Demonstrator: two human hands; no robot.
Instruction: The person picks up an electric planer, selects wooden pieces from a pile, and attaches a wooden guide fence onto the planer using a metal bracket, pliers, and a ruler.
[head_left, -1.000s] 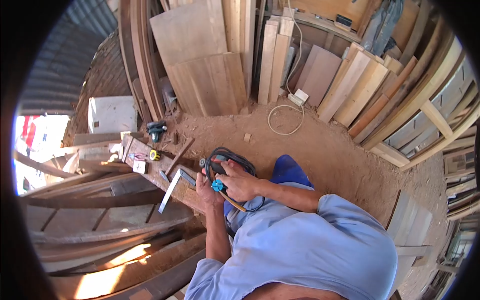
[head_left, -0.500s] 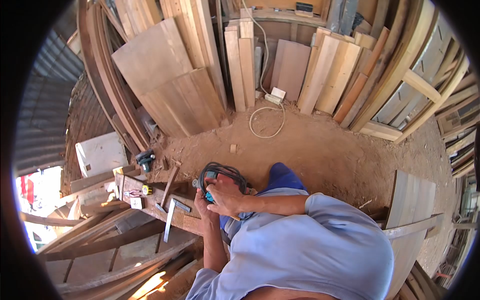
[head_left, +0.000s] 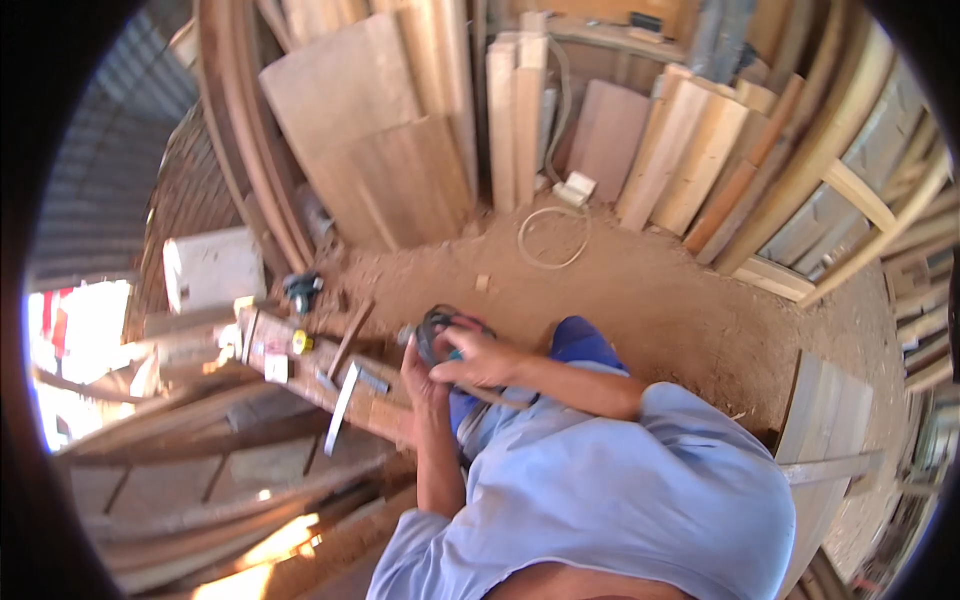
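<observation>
In front of my lap I hold a red-and-black power tool (head_left: 468,322) with its black cord (head_left: 430,338) looped around it. A grey metal end points left. My right hand (head_left: 474,362) is closed over the cord and body from the right. From the near left side, my left hand (head_left: 422,380) has its fingers around the coiled cord and tool. Motion blur softens both hands. Left of them, a metal square (head_left: 343,408) lies on a wooden plank bench (head_left: 385,410), with a yellow tape measure (head_left: 302,342) and a small white box (head_left: 276,368) farther along.
A dark power tool (head_left: 302,290) sits beyond the bench's far end. Boards (head_left: 390,180) lean along the back, and a white cord (head_left: 553,240) with a socket block (head_left: 575,188) lies on the dirt floor. A wooden frame (head_left: 850,220) leans at right; stacked timber (head_left: 240,470) fills the left.
The view has shifted, moving most things slightly right in the picture. My right hand has moved over the coiled cord, and a teal piece under it shows less now.
</observation>
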